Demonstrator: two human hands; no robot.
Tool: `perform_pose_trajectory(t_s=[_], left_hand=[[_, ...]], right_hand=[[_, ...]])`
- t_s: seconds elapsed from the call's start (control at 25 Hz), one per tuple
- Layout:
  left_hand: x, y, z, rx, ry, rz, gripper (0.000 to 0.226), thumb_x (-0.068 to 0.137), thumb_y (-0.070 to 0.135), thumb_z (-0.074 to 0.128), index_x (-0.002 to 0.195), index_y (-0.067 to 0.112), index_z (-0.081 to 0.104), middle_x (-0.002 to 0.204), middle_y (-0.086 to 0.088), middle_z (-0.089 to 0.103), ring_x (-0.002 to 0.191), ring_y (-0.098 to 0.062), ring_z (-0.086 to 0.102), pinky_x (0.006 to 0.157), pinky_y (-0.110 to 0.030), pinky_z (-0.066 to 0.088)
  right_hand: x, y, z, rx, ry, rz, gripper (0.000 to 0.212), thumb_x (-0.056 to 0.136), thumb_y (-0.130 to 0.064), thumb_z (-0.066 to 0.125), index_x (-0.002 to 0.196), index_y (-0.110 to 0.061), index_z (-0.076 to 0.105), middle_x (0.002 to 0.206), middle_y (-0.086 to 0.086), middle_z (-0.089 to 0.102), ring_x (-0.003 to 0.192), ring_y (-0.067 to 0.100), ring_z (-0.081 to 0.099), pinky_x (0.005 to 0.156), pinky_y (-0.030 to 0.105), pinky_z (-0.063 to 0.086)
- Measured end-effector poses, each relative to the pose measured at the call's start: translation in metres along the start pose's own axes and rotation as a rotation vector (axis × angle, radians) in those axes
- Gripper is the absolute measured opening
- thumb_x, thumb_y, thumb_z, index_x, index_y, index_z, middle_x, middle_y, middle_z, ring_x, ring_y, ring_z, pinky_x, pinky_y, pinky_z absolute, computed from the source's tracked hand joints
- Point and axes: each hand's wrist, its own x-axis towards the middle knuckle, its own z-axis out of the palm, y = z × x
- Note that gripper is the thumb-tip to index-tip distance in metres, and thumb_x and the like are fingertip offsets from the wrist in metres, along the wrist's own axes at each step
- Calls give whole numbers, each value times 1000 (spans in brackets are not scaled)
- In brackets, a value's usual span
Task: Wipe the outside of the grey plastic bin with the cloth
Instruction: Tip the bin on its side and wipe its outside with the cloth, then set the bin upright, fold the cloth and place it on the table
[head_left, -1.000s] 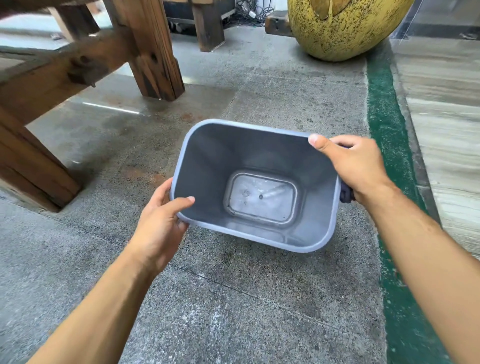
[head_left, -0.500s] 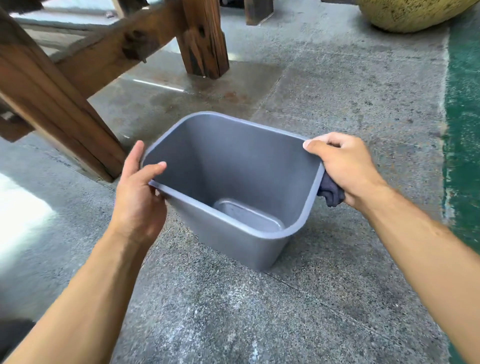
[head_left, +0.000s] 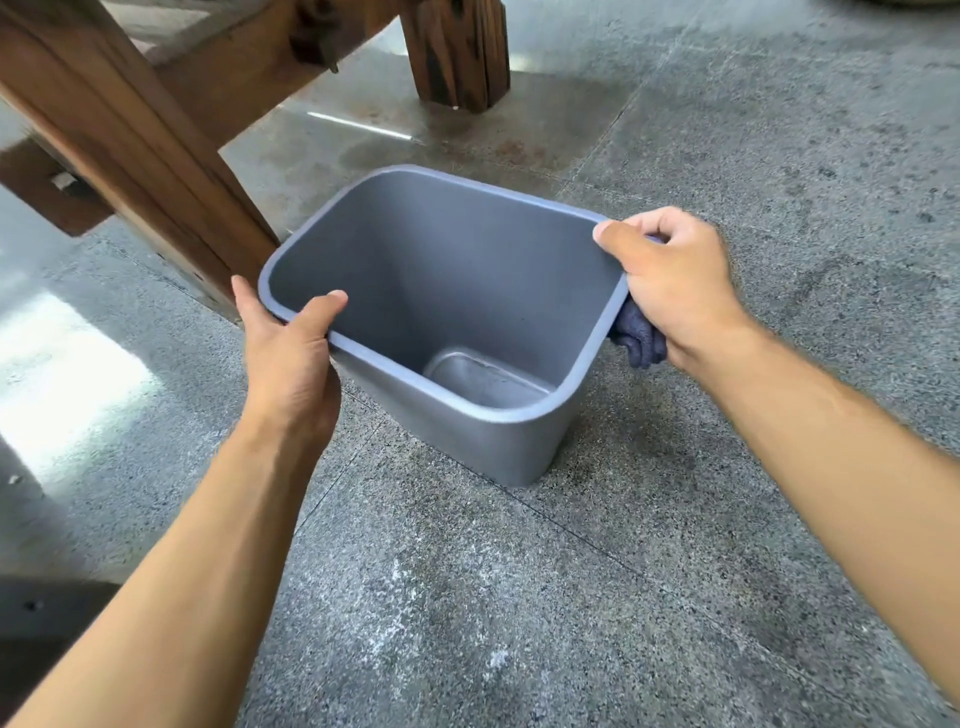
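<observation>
A grey plastic bin (head_left: 498, 441), rectangular with rounded corners, is sitting on a speckled concrete floor (head_left: 571, 597) in the middle of the view, its open top facing up and tilting toward the camera so the bare inside is showing. The left hand (head_left: 288, 364) is gripping the bin's near-left rim, thumb hooking over the edge into the opening while the fingers are passing outside the wall. The right hand (head_left: 675, 286) is curling its fingers around the far-right corner of the rim, thumb lying along the top edge. A dark blue cloth (head_left: 639, 338) is bunching under that palm, pressing against the bin's outer right wall. Both bare forearms are reaching in from the bottom corners. Just behind the bin on the left, thick wooden beams (head_left: 145, 145) are slanting down to the floor.
</observation>
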Motion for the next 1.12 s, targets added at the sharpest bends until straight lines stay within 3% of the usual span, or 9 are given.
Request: perform_pose_trajectory(t_s=[0.12,0.24,0.44,0.6,0.72,0.84,0.92,1.0,1.12], left_hand=[[6,-10,-1,-34,77,-65,49,89,21,68,133,5,56,112,-6,74,95,-16,73,87,-31,57],[2,-16,3,-19,105,-63,34,92,34,63,119,14,61,99,4,73,78,-6,73,77,-25,56],[-14,-19,7,14,132,-86,54,95,62,48,135,27,59,121,16,74,104,2,71,87,-30,55],[-35,-45,2,106,202,-269,54,102,56,32,130,16,56,122,0,69,120,-19,64,100,-47,50],[-58,-76,1,378,48,-694,30,102,26,39,117,5,56,113,-24,70,99,-36,68,97,-53,53],[-88,-100,21,476,-313,-983,33,100,30,45,113,4,60,96,-21,74,86,-34,71,87,-47,56],[-106,-115,41,363,-467,-1062,50,102,46,44,119,3,62,95,-21,73,83,-33,72,84,-45,58],[-118,-123,60,216,-530,-1082,53,100,53,47,118,7,65,97,-20,73,79,-31,72,79,-45,61],[-120,-134,71,298,-580,-978,21,100,33,59,107,15,66,85,-10,73,66,-20,67,65,-33,60]], right_hand=[[7,-3,11,15,28,11,26,67,-46,75,70,-26,60,76,2,72,78,30,74,72,50,61],[10,-4,16,18,48,26,30,64,-49,75,67,-25,59,72,-1,72,79,30,74,74,52,61],[4,3,14,63,42,84,45,67,-64,71,64,-23,54,72,2,71,75,31,72,77,57,59],[-16,17,6,152,-13,185,58,70,-76,67,80,-20,59,92,11,76,92,33,74,88,57,57],[-38,43,-10,302,-87,361,50,82,-48,78,113,-14,57,115,19,72,96,35,73,89,51,59],[-67,71,-20,353,-196,547,49,85,-8,78,127,-17,54,119,18,70,78,26,70,67,37,61],[-85,90,-22,376,-209,622,52,85,5,72,130,-16,56,118,17,71,75,22,71,64,34,61],[-98,106,-25,383,-221,654,52,85,9,66,130,-16,58,119,19,70,84,24,72,78,40,61],[-106,126,-41,386,-225,664,49,89,12,57,133,-10,55,122,20,68,99,27,70,95,44,56]])
